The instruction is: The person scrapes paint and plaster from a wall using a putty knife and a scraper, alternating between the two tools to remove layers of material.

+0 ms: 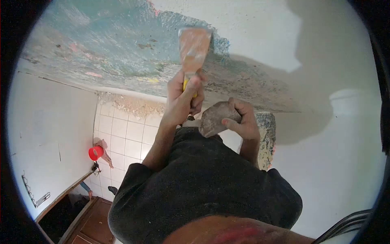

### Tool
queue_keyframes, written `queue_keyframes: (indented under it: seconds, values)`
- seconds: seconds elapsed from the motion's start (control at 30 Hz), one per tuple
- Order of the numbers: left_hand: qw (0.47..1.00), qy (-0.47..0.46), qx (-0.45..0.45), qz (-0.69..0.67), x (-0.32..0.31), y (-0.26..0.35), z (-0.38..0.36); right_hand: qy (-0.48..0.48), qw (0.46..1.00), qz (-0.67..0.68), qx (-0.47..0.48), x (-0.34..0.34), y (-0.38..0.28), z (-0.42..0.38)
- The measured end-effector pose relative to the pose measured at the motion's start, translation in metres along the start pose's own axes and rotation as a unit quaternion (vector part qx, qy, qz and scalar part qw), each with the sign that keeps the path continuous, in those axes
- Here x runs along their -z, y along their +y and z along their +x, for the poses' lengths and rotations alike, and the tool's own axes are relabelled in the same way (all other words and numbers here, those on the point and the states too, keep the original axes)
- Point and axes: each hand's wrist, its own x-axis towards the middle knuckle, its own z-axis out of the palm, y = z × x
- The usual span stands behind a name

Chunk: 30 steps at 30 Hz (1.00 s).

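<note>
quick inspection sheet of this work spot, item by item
surface: ceiling with blue paint partly scraped off, white patches beside it
job's things: scraper with its blade pressed flat on the ceiling; stone held below it
clutter: red cup by the tiled wall
hands: left hand closed on the scraper handle; right hand closed on the stone
cables: nothing seen
surroundings: white tiled wall, wooden door, metal hook rail, chair back at lower right
</note>
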Motion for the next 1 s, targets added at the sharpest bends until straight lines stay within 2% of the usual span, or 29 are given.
queue_keyframes:
  seconds: [0.03,0.13,0.23,0.33,0.53,0.63,0.73,0.83,0.87,0.97,1.0]
  values:
    - [1.000,0.002,-0.002,-0.001,-0.001,0.001,0.001,0.010,1.000,0.016,-0.003,-0.002,0.004,-0.002]
    - [1.000,0.019,0.015,-0.007,-0.001,0.003,0.001,0.011,0.998,-0.056,0.022,0.000,-0.003,-0.001]
    - [1.000,-0.003,0.008,-0.020,-0.001,0.005,0.002,-0.004,1.000,0.017,-0.011,0.003,-0.004,-0.003]
    - [1.000,0.001,0.009,-0.017,-0.001,0.006,-0.002,0.008,0.998,-0.054,-0.014,0.002,-0.006,-0.001]
    - [0.999,-0.002,-0.013,0.030,-0.006,0.003,0.005,0.036,0.999,-0.001,-0.010,-0.002,-0.007,-0.001]
    - [1.000,-0.008,-0.011,0.012,0.002,0.001,0.003,0.014,0.999,-0.033,0.012,0.006,-0.004,-0.004]
    - [1.000,-0.006,0.005,-0.006,0.008,0.002,0.003,0.022,0.999,0.036,-0.021,-0.001,-0.004,-0.003]
    - [1.000,-0.011,0.001,-0.011,0.002,-0.001,0.004,-0.007,0.998,-0.064,-0.004,0.010,0.003,-0.005]
    - [1.000,-0.019,0.001,-0.020,0.006,-0.003,0.000,-0.008,0.999,-0.032,0.040,0.009,0.008,-0.003]
    - [1.000,-0.007,0.008,-0.013,0.005,0.000,0.005,0.006,0.999,0.011,-0.037,0.002,-0.009,-0.001]
    - [1.000,-0.005,0.011,-0.013,0.003,0.002,0.008,0.002,1.000,-0.016,-0.023,0.002,-0.006,-0.001]
